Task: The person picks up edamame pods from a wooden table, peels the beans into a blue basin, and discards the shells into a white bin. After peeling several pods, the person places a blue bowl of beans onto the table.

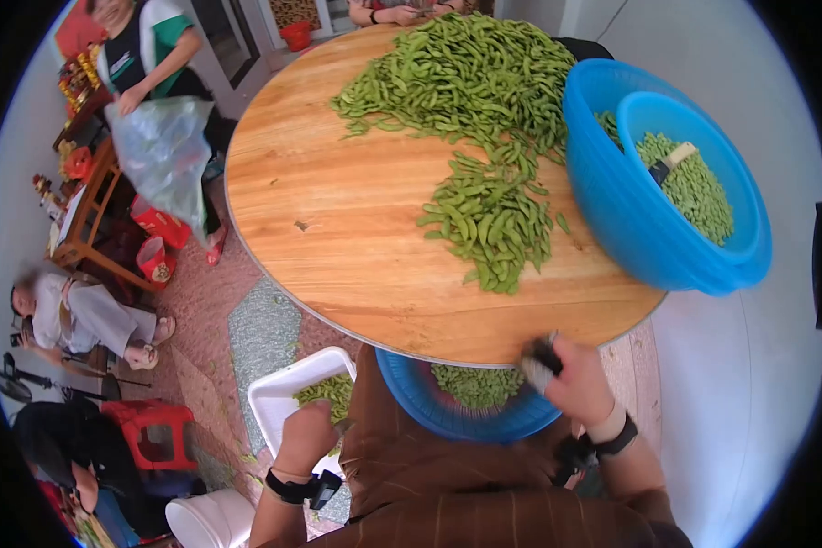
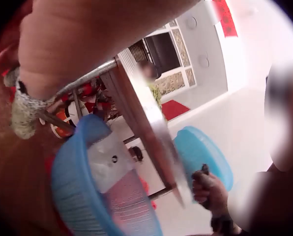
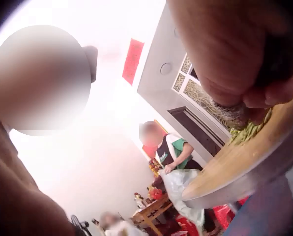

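Note:
My left hand (image 1: 308,438) hangs over the near edge of a white bin (image 1: 261,395) containing green pods; its fingers bend downward, and a greyish covering (image 2: 28,115) shows on one digit in the left wrist view. Whether it holds anything is hidden. My right hand (image 1: 580,384), fingers curled, is at the table's near edge beside a blue basket (image 1: 411,406) of shelled beans (image 1: 478,385). Dark and grey coverings (image 1: 541,362) wrap its fingertips, and no pod shows in it. A small pile of pods (image 1: 493,224) lies on the round wooden table (image 1: 338,265).
A large pod heap (image 1: 466,78) covers the table's far side. Nested blue basins (image 1: 612,205) at the right hold beans and a pale-handled tool (image 1: 674,161). A person at the left holds a plastic bag (image 1: 164,155). A red stool (image 1: 151,434) and white bucket (image 1: 212,521) stand lower left.

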Demonstrator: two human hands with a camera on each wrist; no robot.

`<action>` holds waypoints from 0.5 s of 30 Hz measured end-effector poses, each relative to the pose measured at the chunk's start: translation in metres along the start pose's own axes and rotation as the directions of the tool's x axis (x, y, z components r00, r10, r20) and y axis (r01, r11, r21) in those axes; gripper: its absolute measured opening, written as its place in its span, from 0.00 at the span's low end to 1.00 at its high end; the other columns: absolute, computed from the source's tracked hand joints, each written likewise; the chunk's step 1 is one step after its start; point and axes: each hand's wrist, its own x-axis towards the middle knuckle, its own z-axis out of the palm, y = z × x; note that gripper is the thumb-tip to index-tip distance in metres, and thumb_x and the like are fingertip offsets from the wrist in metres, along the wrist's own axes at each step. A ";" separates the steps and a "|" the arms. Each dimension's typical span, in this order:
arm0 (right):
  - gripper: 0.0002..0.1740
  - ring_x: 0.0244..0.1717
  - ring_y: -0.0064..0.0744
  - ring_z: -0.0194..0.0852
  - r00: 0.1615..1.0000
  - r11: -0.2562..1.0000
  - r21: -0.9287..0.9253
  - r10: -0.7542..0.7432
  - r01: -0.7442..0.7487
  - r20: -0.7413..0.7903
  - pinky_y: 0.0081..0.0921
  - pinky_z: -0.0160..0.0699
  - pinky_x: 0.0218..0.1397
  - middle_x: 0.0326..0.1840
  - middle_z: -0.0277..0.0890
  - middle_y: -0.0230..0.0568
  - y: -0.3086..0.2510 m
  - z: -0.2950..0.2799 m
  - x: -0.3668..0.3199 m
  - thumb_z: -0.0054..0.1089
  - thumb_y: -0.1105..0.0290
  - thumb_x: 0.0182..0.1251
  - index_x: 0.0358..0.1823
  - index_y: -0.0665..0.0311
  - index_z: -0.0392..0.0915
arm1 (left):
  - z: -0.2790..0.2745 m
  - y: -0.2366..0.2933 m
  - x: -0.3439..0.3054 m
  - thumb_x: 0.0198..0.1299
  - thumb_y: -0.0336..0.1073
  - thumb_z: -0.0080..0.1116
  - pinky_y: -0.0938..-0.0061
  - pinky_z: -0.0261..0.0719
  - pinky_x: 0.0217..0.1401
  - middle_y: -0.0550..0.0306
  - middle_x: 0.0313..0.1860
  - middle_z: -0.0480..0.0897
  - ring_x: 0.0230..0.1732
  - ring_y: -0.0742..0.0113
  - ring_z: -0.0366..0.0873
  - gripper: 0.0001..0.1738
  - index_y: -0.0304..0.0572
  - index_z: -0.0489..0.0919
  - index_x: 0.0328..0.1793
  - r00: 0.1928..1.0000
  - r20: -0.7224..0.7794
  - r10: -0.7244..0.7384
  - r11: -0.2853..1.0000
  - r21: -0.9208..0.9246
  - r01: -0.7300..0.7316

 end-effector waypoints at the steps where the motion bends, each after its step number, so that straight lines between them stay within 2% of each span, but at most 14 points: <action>1: 0.12 0.33 0.56 0.75 1.000 1.000 -0.005 0.014 -0.014 -0.005 0.40 0.74 0.35 0.29 0.75 0.53 -0.003 -0.002 0.012 0.63 0.67 0.55 0.37 0.67 0.75 | 0.001 0.004 0.003 0.54 0.48 0.62 0.57 0.75 0.34 0.44 0.29 0.79 0.32 0.43 0.77 0.19 0.39 0.75 0.33 0.995 -0.026 0.097 0.987 -0.125 -0.099; 2: 0.13 0.34 0.56 0.75 0.996 0.988 -0.141 -0.065 0.057 -0.055 0.40 0.73 0.37 0.30 0.74 0.53 -0.003 -0.002 0.026 0.63 0.68 0.54 0.39 0.67 0.76 | 0.000 0.013 0.007 0.54 0.48 0.62 0.57 0.75 0.34 0.44 0.29 0.79 0.32 0.43 0.77 0.19 0.39 0.75 0.33 0.994 -0.021 0.108 0.986 -0.128 -0.109; 3: 0.14 0.35 0.55 0.74 0.984 0.952 -0.279 -0.153 0.122 -0.093 0.41 0.73 0.38 0.31 0.74 0.53 -0.002 -0.002 0.039 0.63 0.69 0.54 0.40 0.67 0.76 | -0.004 0.028 0.012 0.54 0.47 0.62 0.58 0.75 0.34 0.45 0.28 0.78 0.32 0.44 0.77 0.18 0.39 0.74 0.35 0.976 -0.068 0.208 0.961 -0.170 -0.216; 4: 0.14 0.35 0.55 0.74 0.984 0.951 -0.286 -0.148 0.115 -0.096 0.41 0.73 0.38 0.31 0.74 0.53 -0.002 0.001 0.052 0.63 0.69 0.54 0.40 0.67 0.76 | -0.008 0.042 0.017 0.55 0.46 0.62 0.58 0.75 0.34 0.46 0.28 0.78 0.32 0.45 0.77 0.17 0.39 0.74 0.36 0.946 -0.119 0.301 0.924 -0.207 -0.320; 5: 0.13 0.36 0.55 0.74 0.960 0.930 -0.304 -0.254 0.208 -0.118 0.42 0.73 0.39 0.32 0.73 0.53 0.000 0.004 0.065 0.62 0.69 0.54 0.39 0.67 0.75 | -0.014 0.055 0.021 0.55 0.46 0.62 0.58 0.75 0.34 0.46 0.28 0.78 0.32 0.45 0.77 0.17 0.39 0.74 0.36 0.944 -0.118 0.307 0.922 -0.211 -0.326; 6: 0.12 0.36 0.55 0.73 0.924 0.898 -0.323 -0.358 0.300 -0.136 0.43 0.73 0.39 0.32 0.73 0.53 0.003 0.008 0.073 0.62 0.69 0.54 0.38 0.67 0.75 | -0.021 0.067 0.025 0.55 0.45 0.61 0.59 0.75 0.34 0.47 0.27 0.77 0.32 0.46 0.77 0.17 0.39 0.74 0.38 0.906 -0.137 0.401 0.860 -0.284 -0.423; 7: 0.12 0.36 0.55 0.73 0.925 0.897 -0.327 -0.356 0.297 -0.136 0.43 0.73 0.39 0.32 0.73 0.53 0.007 0.010 0.077 0.62 0.69 0.54 0.38 0.67 0.75 | -0.028 0.078 0.029 0.55 0.43 0.61 0.60 0.75 0.34 0.47 0.27 0.76 0.33 0.46 0.76 0.16 0.39 0.74 0.40 0.858 -0.163 0.487 0.784 -0.351 -0.512; 8: 0.11 0.35 0.55 0.73 0.950 0.900 -0.365 -0.295 0.239 -0.103 0.43 0.73 0.38 0.33 0.73 0.53 0.012 0.011 0.080 0.62 0.69 0.54 0.37 0.66 0.75 | -0.034 0.087 0.031 0.55 0.43 0.61 0.60 0.75 0.34 0.47 0.27 0.76 0.33 0.46 0.76 0.16 0.39 0.74 0.40 0.857 -0.163 0.489 0.782 -0.354 -0.514; 9: 0.11 0.35 0.55 0.72 0.970 0.896 -0.404 -0.231 0.183 -0.073 0.44 0.72 0.37 0.33 0.73 0.53 0.015 0.012 0.081 0.62 0.69 0.53 0.35 0.66 0.75 | -0.039 0.095 0.032 0.56 0.42 0.61 0.60 0.75 0.34 0.47 0.27 0.76 0.32 0.46 0.76 0.15 0.39 0.75 0.41 0.821 -0.186 0.540 0.725 -0.393 -0.566; 10: 0.11 0.35 0.55 0.72 0.970 0.894 -0.409 -0.231 0.184 -0.069 0.44 0.72 0.37 0.33 0.73 0.53 0.013 0.010 0.081 0.62 0.69 0.53 0.35 0.66 0.75 | -0.043 0.101 0.034 0.56 0.40 0.60 0.60 0.75 0.34 0.48 0.28 0.76 0.32 0.47 0.76 0.14 0.39 0.76 0.42 0.783 -0.215 0.584 0.663 -0.431 -0.613; 11: 0.11 0.35 0.55 0.73 0.977 0.883 -0.442 -0.203 0.158 -0.056 0.44 0.72 0.36 0.33 0.74 0.53 0.011 0.009 0.079 0.62 0.69 0.53 0.34 0.67 0.74 | -0.045 0.107 0.036 0.56 0.40 0.60 0.60 0.75 0.34 0.48 0.28 0.76 0.32 0.47 0.76 0.14 0.39 0.76 0.42 0.784 -0.218 0.582 0.660 -0.436 -0.611; 13: 0.10 0.34 0.55 0.73 0.984 0.870 -0.475 -0.172 0.129 -0.048 0.44 0.72 0.36 0.33 0.74 0.54 0.012 0.007 0.076 0.61 0.70 0.52 0.34 0.67 0.74 | -0.051 0.115 0.041 0.57 0.36 0.60 0.62 0.75 0.34 0.49 0.29 0.76 0.31 0.50 0.77 0.14 0.39 0.77 0.47 0.705 -0.238 0.668 0.547 -0.485 -0.682; 15: 0.10 0.28 0.55 0.71 0.968 0.955 -0.283 -0.151 0.090 -0.203 0.40 0.71 0.32 0.28 0.74 0.53 0.016 0.005 0.072 0.61 0.70 0.53 0.33 0.68 0.74 | -0.053 0.125 0.046 0.57 0.35 0.60 0.64 0.75 0.34 0.49 0.30 0.77 0.31 0.52 0.77 0.14 0.39 0.77 0.49 0.705 -0.286 0.649 0.501 -0.536 -0.680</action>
